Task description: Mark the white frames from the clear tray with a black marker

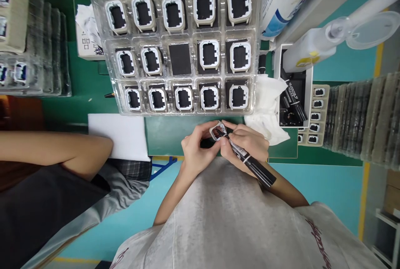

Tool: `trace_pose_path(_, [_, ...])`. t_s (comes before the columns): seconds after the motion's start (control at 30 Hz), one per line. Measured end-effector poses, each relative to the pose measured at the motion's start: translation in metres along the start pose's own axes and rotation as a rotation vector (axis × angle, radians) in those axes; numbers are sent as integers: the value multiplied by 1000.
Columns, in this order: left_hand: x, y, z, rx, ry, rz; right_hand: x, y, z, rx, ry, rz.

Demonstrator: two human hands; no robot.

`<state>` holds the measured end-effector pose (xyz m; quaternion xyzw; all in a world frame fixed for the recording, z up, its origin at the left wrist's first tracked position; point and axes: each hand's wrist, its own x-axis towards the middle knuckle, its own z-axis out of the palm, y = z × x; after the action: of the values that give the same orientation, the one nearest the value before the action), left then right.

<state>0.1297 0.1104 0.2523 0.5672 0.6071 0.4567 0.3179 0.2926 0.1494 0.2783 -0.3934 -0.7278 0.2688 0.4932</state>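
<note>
Between the fingers of my left hand [200, 146] is a small white watch-case frame [216, 130], held up near the table's front edge. My right hand [245, 144] is closed around a black marker pen [253, 167]. The pen's tip end meets the frame; whether it touches the surface is too small to tell. Just beyond my hands lies a clear plastic tray [181, 115] with rows of similar white frames [209, 54] over black pads. One pocket in its middle row shows only a black pad [180, 59].
At right are a white box [308, 94] of black markers, crumpled tissue [268, 106], bottles [281, 2] and stacked trays [359, 115]. Another person's arm [56, 148] rests at left, by a white pad [118, 135]. More stacked trays [46, 48] stand at far left.
</note>
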Motion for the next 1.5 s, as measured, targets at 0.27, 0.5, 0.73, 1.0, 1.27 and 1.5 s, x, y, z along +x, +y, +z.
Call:
trace_pose_path(0.27, [7,0,1,-182,10,27,1,0,-3,104,92,-93])
trace_pose_path(0.5, [9,1,1,-201,23,45,0,3,-3,144,97,-76])
trace_pose_path(0.73, [5,1,2,-30,46,82,-2,7,4,113,119,-24])
trace_pose_path(1.0, [3,2,1,56,22,107,-2,6,3,28,95,-27])
trace_pose_path(1.27, [1,1,1,88,4,77,-1,5,4,40,78,-20])
trace_pose_path(1.5, [4,1,-1,-3,9,62,-1,5,0,110,115,-56])
